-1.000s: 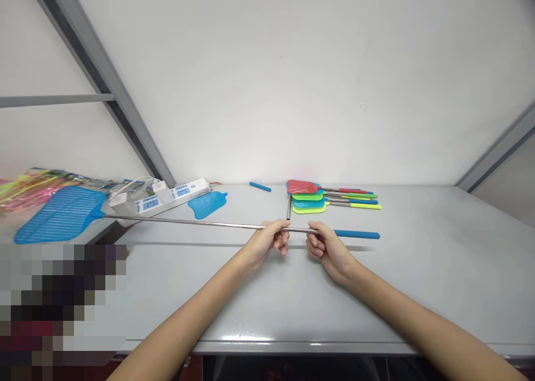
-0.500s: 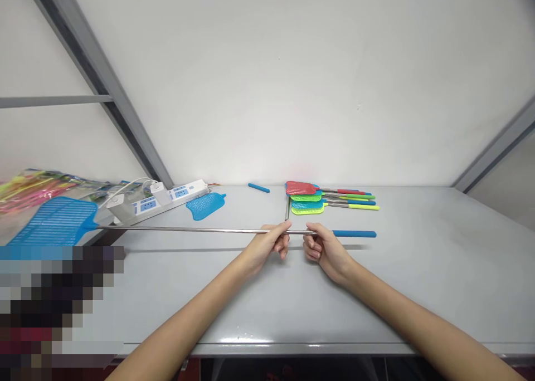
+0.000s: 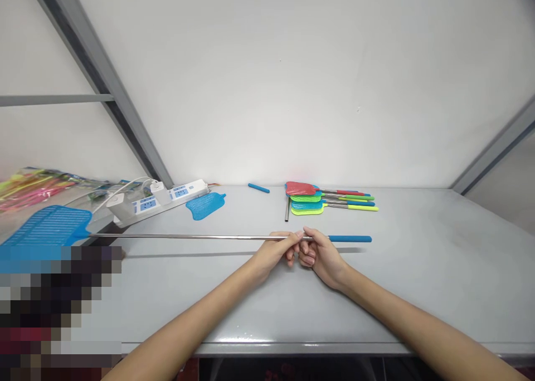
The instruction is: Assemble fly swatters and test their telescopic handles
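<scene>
A fly swatter (image 3: pixel 188 237) with a long metal rod, a blue mesh head at the far left and a blue grip at the right is held level above the table. My left hand (image 3: pixel 279 252) pinches the rod between thumb and fingers. Close beside it, my right hand (image 3: pixel 324 257) is closed round the rod just left of the blue grip. Behind my hands lies a pile of folded fly swatters (image 3: pixel 304 189) in red, green, blue and yellow. A short metal tube (image 3: pixel 287 209) sticks out from under the pile.
At the back left stand a white power strip (image 3: pixel 169 203) with plugs and a loose blue swatter head (image 3: pixel 206 206). A blue grip (image 3: pixel 258 187) lies by the wall. Bagged colourful goods (image 3: pixel 33 189) lie far left, above a pixelated area. The grey table (image 3: pixel 418 269) spans the view.
My left hand has slid right along the rod until it nearly meets my right hand. The swatter has shifted slightly left and lower in view.
</scene>
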Tool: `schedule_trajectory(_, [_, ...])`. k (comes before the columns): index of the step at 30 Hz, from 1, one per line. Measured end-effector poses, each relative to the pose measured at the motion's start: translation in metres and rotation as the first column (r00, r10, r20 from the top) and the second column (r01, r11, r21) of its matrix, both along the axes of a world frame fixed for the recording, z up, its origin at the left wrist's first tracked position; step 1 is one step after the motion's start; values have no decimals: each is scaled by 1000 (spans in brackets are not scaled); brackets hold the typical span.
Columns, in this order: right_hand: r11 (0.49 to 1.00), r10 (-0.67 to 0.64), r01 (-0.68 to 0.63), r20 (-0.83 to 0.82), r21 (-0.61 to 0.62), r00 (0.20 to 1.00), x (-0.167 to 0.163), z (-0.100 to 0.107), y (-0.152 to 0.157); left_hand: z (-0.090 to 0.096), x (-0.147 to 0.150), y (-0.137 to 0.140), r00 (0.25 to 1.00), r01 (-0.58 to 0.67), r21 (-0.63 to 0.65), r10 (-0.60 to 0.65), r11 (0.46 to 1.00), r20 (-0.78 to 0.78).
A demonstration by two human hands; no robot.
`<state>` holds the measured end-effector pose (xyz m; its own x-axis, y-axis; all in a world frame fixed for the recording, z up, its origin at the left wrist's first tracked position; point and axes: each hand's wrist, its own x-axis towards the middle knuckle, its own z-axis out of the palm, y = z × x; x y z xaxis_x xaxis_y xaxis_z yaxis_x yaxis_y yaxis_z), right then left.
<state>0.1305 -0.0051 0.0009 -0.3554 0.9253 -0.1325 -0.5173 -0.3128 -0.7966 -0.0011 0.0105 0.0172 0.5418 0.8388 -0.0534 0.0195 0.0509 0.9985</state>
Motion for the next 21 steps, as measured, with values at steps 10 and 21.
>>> schedule_trajectory(10, [994, 110, -110, -41, -1, 993, -1, 0, -2, -2, 1, 2, 1000, 8, 16, -8, 1000, -7])
schedule_trajectory(21, [993, 117, -116, -50, 27, 992, -1, 0, 0, -1, 1, 4, 994, 71, -102, -62, 992, 88])
